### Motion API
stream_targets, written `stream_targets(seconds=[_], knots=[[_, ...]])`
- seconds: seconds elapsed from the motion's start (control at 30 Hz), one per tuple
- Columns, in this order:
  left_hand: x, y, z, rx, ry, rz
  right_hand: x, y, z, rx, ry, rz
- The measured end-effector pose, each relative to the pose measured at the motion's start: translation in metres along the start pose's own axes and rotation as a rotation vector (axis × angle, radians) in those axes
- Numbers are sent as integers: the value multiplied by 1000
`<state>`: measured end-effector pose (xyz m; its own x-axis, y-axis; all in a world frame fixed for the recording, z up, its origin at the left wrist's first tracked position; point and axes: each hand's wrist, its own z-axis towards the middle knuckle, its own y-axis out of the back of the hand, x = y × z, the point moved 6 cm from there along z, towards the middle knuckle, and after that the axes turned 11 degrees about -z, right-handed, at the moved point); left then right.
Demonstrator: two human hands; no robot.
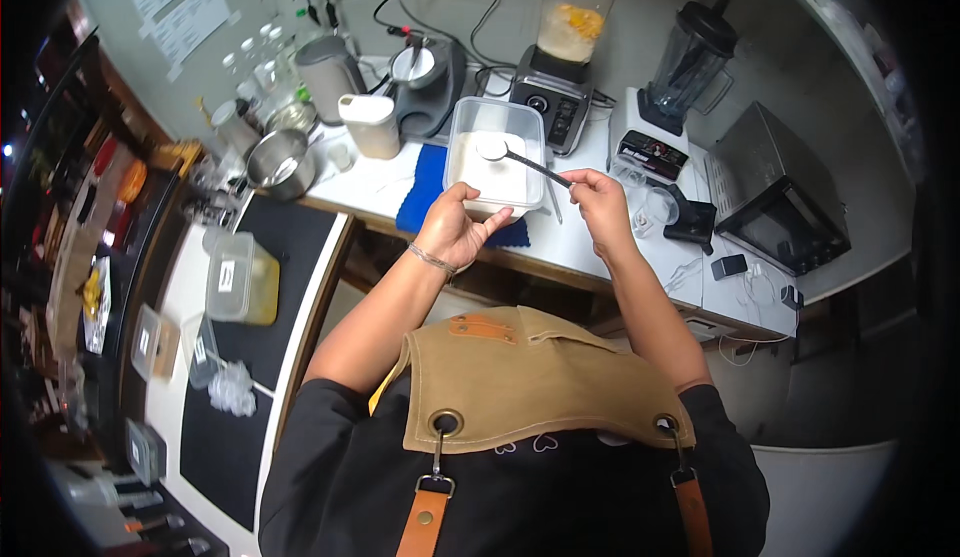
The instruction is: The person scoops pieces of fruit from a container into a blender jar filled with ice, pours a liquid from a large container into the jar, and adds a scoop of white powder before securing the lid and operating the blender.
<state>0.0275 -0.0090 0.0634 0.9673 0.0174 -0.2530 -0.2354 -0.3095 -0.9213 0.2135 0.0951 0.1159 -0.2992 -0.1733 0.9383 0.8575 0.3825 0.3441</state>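
My left hand point(457, 231) holds the near end of a clear plastic container point(534, 133), tilted over the counter, with white powder point(480, 174) inside. In my right hand point(600, 204) is the black handle of a measuring spoon point(493, 147). Its round bowl is filled with white powder and sits over the container. A blue cloth point(429, 182) lies beneath, on the white counter. Behind the container stands a blender point(551, 99), its clear jar point(576, 28) holding pale contents and orange-yellow pieces.
A second blender point(660, 122) and a black oven point(780, 189) stand to the right. To the left are a lidded plastic container point(370, 126), a steel pot point(281, 165), an electric kettle point(330, 77) and clear bottles point(259, 62). A tub of yellow liquid point(244, 279) rests on the side counter.
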Motion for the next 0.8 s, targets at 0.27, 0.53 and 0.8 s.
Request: stream_targets(seconds=[0.27, 0.53, 0.8], knots=[[-40, -53, 72, 97, 314, -117, 40, 33, 57, -40, -38, 131], [-45, -83, 110, 13, 283, -127, 118, 124, 177, -362, 139, 60], [-38, -58, 113, -16, 290, -148, 150, 155, 269, -692, 187, -851]])
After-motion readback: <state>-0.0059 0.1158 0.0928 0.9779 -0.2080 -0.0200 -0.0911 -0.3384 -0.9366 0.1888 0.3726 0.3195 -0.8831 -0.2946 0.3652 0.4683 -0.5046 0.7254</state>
